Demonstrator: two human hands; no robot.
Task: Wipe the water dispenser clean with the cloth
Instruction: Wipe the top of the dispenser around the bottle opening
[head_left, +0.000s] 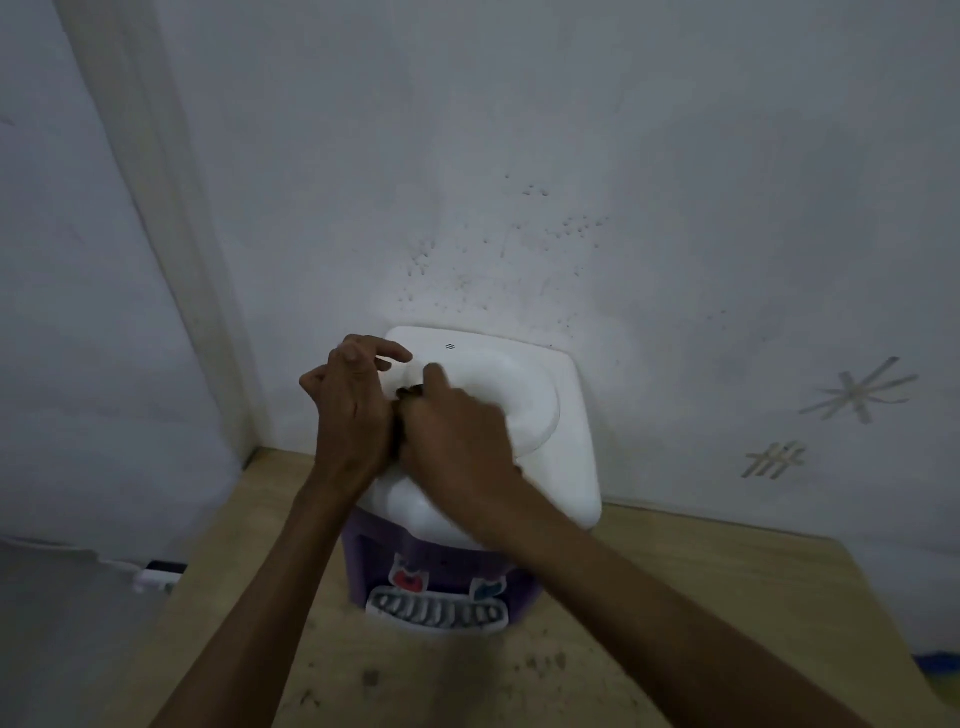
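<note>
Your two hands meet on top of the water dispenser, which stands on a wooden table pushed up against a white wall. Your left hand sits at the left edge of the white top with its fingers curled, and your right hand is pressed right beside it, blurred. Something small and dark shows between your hands; it may be the cloth, but you cannot tell, and you cannot tell how tightly either hand holds it. Your arms cross in front of the dispenser and hide part of its purple front. Low on that front you can see a red tap on the left, a blue tap on the right, and a white drip tray with slots under them. Dark specks dot the table in front of the tray. The wall behind has little dark spots and two tape marks on the right, one like a star and one like a fence. A white plug block lies on the floor at the left. A tiny dark mark sits on the white top, too small to read.
</note>
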